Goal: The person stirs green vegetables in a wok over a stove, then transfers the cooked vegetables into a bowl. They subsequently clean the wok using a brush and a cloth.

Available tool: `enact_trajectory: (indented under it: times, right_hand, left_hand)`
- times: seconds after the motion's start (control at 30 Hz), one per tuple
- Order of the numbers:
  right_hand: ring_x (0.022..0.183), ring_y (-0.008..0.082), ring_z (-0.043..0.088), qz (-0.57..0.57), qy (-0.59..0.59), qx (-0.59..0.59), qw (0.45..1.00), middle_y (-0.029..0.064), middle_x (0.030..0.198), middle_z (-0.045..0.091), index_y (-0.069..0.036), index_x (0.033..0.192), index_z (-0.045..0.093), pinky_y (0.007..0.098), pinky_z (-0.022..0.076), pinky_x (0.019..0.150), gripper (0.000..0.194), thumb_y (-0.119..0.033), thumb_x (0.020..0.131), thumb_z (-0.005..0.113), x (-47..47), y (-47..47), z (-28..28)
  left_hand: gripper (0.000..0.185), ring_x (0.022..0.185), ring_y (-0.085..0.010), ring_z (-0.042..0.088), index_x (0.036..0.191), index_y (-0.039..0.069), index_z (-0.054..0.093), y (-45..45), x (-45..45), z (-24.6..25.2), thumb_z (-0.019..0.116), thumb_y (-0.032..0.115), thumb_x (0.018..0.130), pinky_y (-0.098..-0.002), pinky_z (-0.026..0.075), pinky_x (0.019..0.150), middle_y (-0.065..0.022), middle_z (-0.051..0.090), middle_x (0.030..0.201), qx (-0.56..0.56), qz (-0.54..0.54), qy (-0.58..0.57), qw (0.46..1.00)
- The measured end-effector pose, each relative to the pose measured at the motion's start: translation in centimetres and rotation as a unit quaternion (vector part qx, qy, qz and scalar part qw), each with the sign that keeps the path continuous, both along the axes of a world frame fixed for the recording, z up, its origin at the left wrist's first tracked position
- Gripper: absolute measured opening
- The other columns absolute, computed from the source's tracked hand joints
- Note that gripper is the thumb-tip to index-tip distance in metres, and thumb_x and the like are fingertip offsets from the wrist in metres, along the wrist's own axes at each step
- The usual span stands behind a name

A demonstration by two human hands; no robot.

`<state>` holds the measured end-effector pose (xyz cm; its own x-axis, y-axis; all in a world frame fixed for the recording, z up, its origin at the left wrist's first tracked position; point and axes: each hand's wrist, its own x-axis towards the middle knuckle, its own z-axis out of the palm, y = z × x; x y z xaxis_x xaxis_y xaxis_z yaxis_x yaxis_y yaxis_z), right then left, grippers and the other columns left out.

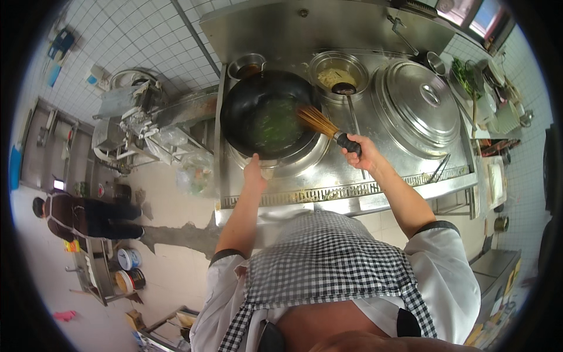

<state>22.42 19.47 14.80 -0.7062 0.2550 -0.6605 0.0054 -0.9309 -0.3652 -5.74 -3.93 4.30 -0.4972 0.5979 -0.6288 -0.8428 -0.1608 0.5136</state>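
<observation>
My right hand (pixel 363 152) grips the black handle of a bamboo wok brush (pixel 319 122). The splayed bristles reach over the right side of a black wok (pixel 242 97). Greenish water (pixel 279 125) lies in the bottom of the wok. At the near rim, my left hand (pixel 255 174) holds the wok with the thumb up on the edge; its other fingers are mostly hidden. The wok sits over a round metal burner ring (pixel 314 160) on a stainless steel range (pixel 290 185). Right of the wok, a ladle (pixel 344 89) rests across a steel pot (pixel 338 57) with pale contents.
A large lidded steel pot (pixel 418 105) takes up the range's right side. A small steel pot (pixel 246 66) stands behind the wok, and tongs (pixel 440 167) lie near the slotted front drain (pixel 334 192). Another person (pixel 88 215) stands far left, beyond some machinery (pixel 132 114).
</observation>
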Motion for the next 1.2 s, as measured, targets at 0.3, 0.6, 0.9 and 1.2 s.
enact_trajectory:
  times: [0.3, 0.6, 0.9, 1.2]
  right_hand:
    - [0.042, 0.0144, 0.045, 0.004, 0.013, 0.205, 0.979, 0.0173, 0.076, 0.06, -0.011, 0.145, 0.042, 0.0258, 0.0323, 0.037, 0.051, -0.022, 0.097, 0.055, 1.7, -1.5, 3.8]
    - [0.045, 0.0156, 0.048, -0.1, 0.154, 0.367, 0.912, 0.0192, 0.083, 0.06, -0.01, 0.152, 0.031, 0.0249, 0.0371, 0.039, 0.062, -0.026, 0.097, 0.056, 4.3, -2.8, 9.8]
    - [0.045, 0.0151, 0.048, -0.079, 0.14, 0.409, 0.898, 0.0179, 0.083, 0.058, -0.009, 0.153, 0.029, 0.0243, 0.0377, 0.04, 0.07, -0.032, 0.095, 0.06, 7.1, -2.5, 9.5]
    - [0.047, 0.0154, 0.049, -0.061, 0.125, 0.376, 0.916, 0.017, 0.083, 0.06, -0.009, 0.153, 0.028, 0.0247, 0.0384, 0.041, 0.069, -0.029, 0.095, 0.059, 6.0, -0.5, 7.3]
  left_hand:
    - [0.017, 0.085, -0.0274, 0.064, 0.099, -0.006, 0.058, -0.2, 1.3, -0.2, 0.054, 0.003, 0.086, -0.0418, 0.053, 0.071, -0.0134, 0.062, 0.094, -0.042, 0.043, 0.151, 0.987]
    - [0.024, 0.104, -0.0378, 0.064, 0.11, -0.006, 0.056, -2.9, 6.0, -0.9, 0.045, 0.005, 0.091, -0.0522, 0.051, 0.096, -0.0211, 0.063, 0.112, 0.126, 0.012, -0.086, 0.988]
    - [0.021, 0.09, -0.0304, 0.067, 0.103, -0.008, 0.058, -2.6, 10.2, -1.0, 0.05, -0.002, 0.085, -0.044, 0.057, 0.08, -0.0174, 0.065, 0.101, 0.071, 0.086, 0.084, 0.99]
    - [0.025, 0.088, -0.0308, 0.068, 0.105, -0.01, 0.06, -4.3, 14.7, 1.8, 0.049, 0.002, 0.086, -0.04, 0.056, 0.077, -0.0186, 0.067, 0.1, 0.123, 0.145, 0.058, 0.98]
